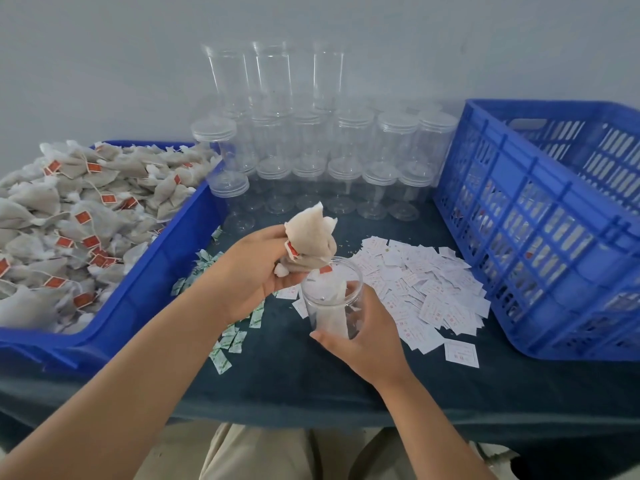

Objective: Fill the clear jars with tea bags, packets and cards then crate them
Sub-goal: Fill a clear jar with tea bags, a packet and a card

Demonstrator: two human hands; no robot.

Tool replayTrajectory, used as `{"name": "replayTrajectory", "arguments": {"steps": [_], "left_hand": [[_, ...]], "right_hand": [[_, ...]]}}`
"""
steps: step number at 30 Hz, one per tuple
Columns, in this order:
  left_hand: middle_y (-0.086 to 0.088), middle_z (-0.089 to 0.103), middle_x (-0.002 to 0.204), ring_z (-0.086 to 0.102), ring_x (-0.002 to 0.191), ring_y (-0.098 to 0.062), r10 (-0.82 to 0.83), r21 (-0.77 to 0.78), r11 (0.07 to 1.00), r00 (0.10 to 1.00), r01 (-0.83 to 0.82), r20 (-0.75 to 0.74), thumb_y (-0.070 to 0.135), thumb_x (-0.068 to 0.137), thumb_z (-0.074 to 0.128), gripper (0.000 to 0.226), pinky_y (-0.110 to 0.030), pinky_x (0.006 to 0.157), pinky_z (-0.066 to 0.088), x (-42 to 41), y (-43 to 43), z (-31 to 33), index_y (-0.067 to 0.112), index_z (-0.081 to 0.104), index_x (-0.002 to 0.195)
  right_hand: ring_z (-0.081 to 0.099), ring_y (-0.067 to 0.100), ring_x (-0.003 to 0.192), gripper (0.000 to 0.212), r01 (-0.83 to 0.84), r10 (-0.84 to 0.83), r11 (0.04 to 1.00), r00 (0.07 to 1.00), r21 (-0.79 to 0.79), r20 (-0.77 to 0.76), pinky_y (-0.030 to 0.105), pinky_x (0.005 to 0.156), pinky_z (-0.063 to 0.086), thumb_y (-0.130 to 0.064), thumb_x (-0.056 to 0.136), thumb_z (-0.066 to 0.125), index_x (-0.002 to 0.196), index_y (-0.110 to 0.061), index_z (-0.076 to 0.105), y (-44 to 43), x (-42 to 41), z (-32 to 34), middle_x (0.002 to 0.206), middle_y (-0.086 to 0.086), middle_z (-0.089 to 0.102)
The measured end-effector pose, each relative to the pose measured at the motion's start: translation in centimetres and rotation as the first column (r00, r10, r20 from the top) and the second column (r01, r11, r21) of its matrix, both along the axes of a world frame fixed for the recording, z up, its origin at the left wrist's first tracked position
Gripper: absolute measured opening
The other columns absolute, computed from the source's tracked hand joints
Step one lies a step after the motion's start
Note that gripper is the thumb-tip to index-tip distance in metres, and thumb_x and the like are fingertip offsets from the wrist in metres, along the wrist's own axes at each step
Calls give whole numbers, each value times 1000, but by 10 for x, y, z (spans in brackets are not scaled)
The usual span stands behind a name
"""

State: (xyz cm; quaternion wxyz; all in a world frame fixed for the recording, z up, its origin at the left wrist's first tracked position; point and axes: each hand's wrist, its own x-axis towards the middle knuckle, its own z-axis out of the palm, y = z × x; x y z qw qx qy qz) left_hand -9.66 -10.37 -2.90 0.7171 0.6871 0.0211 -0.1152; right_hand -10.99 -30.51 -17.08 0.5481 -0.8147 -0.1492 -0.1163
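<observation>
Dark cloth covers the table (311, 382). At frame centre the right hand (363, 337) wraps the open jar (331, 299), steadying its mouth. Just above, the left hand (263, 268) clutches a bunch of tea bags (310, 240), feeding them in.

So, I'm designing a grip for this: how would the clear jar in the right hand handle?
Likely light: the clear jar looks like thin see-through plastic, only part filled. Its smooth wall may slip; the right hand wraps it. Tall and narrow, it could tip if pushed.
</observation>
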Motion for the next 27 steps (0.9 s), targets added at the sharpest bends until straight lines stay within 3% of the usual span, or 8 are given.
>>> {"name": "replayTrajectory", "arguments": {"steps": [2, 4, 14, 16, 19, 23, 25, 27], "left_hand": [[12, 77, 96, 72, 81, -5, -41, 453, 890, 982, -48, 185, 11, 103, 52, 38, -18, 66, 56, -1, 4, -1, 39, 76, 98], [24, 71, 88, 63, 69, 2, -156, 702, 694, 917, -162, 366, 18, 100, 54, 29, -11, 55, 45, -3, 6, -3, 41, 71, 94], [20, 66, 94, 60, 90, -4, -367, 925, 304, 867, -230, 336, 45, 90, 70, 10, -27, 73, 42, -7, -6, 0, 41, 63, 85], [21, 68, 93, 62, 86, -2, -358, 920, 364, 890, -146, 283, 46, 88, 74, 8, -25, 71, 46, -7, -10, -4, 39, 69, 87], [26, 71, 88, 64, 73, 3, -249, 763, 642, 919, -80, 306, 40, 87, 82, 11, -13, 60, 45, -6, -4, 1, 43, 76, 94], [22, 75, 110, 72, 96, -2, -141, 456, 889, 928, -35, 346, 24, 94, 77, 32, -18, 80, 55, -4, 13, 19, 44, 73, 119], [15, 78, 108, 76, 94, -7, -143, 375, 927, 927, 3, 347, 21, 96, 75, 30, -21, 81, 60, -4, 13, 24, 37, 69, 121], [15, 78, 91, 76, 77, -5, -155, 506, 861, 918, -55, 365, 31, 93, 78, 20, -16, 68, 58, -3, 3, 22, 33, 67, 109]], "right_hand": [[65, 3, 121, 76, -6, 6, 1000, 1000, -8, -4, 19, 87, 58, -63, 68, 91, 131, -50, 51, 0, 0, -1, 130, -30, 64], [64, 5, 123, 78, -16, 16, 1000, 1000, -7, -3, 22, 88, 59, -63, 70, 92, 134, -42, 52, 0, 1, -1, 132, -28, 64], [67, 3, 115, 71, -12, 15, 996, 999, -94, 36, 20, 84, 59, -70, 69, 89, 125, -55, 48, 1, 1, 0, 124, -29, 65], [68, 5, 111, 70, -21, 24, 996, 999, -82, 24, 22, 80, 60, -67, 69, 91, 123, -50, 51, 1, 1, -2, 120, -24, 67], [69, 2, 112, 71, -21, 21, 999, 999, -28, 27, 14, 80, 57, -64, 69, 92, 124, -55, 49, 1, 0, -2, 122, -27, 67], [68, 4, 114, 74, 17, -17, 999, 1000, 46, -2, 18, 81, 59, -82, 66, 83, 127, -56, 50, 0, 0, -2, 125, -26, 67], [71, 8, 114, 77, 15, -14, 997, 1000, 75, -21, 27, 83, 63, -76, 68, 87, 131, -49, 53, 0, 1, -3, 126, -21, 69], [74, 14, 110, 74, -2, 4, 994, 1000, 110, -26, 35, 82, 65, -61, 70, 93, 132, -45, 55, 0, 2, -5, 126, -16, 71]]}}
